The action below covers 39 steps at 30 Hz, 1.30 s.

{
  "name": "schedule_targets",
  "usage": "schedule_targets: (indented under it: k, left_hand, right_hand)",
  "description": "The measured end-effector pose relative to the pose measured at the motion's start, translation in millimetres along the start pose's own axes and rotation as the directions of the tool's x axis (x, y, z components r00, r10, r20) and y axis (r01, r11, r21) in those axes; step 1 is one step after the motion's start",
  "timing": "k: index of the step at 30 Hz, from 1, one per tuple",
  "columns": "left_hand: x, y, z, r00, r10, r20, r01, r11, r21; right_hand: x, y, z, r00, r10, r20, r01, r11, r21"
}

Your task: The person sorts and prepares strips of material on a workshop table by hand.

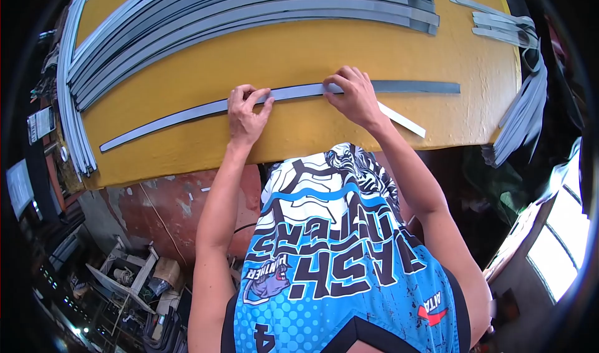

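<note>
A long dark grey strip (419, 87) lies across the yellow table in front of me. A narrower pale strip (299, 92) lies along the top of it, from the far left end to my right hand. My left hand (248, 112) pinches the layered strips near their middle, thumb and fingertips at the edges. Farther right, my right hand (352, 97) has its fingers closed on the pale strip against the dark one. Past this hand the pale strip's loose white end angles away from the dark strip, toward the table's near edge. The fingertips partly cover the strips.
Several grey strips (262, 17) lie in long rows at the back of the yellow table (206, 142). More pale strips (70, 116) hang along its left edge. A bundle of grey strips (527, 97) drapes over the right edge. A wooden crate (125, 275) stands below at left.
</note>
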<state>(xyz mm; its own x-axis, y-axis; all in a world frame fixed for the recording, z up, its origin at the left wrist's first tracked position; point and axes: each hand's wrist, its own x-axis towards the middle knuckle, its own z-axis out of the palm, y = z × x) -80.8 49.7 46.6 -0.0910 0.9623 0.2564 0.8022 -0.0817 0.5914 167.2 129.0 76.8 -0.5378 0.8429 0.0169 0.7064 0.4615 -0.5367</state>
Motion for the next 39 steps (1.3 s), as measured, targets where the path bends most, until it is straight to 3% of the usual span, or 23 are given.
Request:
schedule_targets:
  k: [24,30,34,39]
  left_hand:
    - [0.8,4.5,-1.8,1.0,0.013,-0.009,-0.013,1.0,0.015]
    - [1.2,19.5,1.5,1.0,0.015,-0.007,-0.015,0.994,0.105]
    - [-1.0,30.8,19.4,1.0,0.018,0.025,-0.019,0.998,0.06]
    - [8.9,58.6,52.1,0.99,0.141,-0.002,-0.141,0.989,-0.042]
  right_hand:
    - [-0.8,1.2,2.7,1.0,0.018,0.004,-0.018,0.999,0.031]
    - [-1.7,2.3,5.8,1.0,0.016,-0.026,-0.015,0.999,0.033]
    - [-1.8,3.3,9.1,0.999,0.022,-0.03,-0.022,1.0,0.019]
    - [-2.7,3.4,13.0,0.999,0.021,-0.048,-0.02,1.0,0.01]
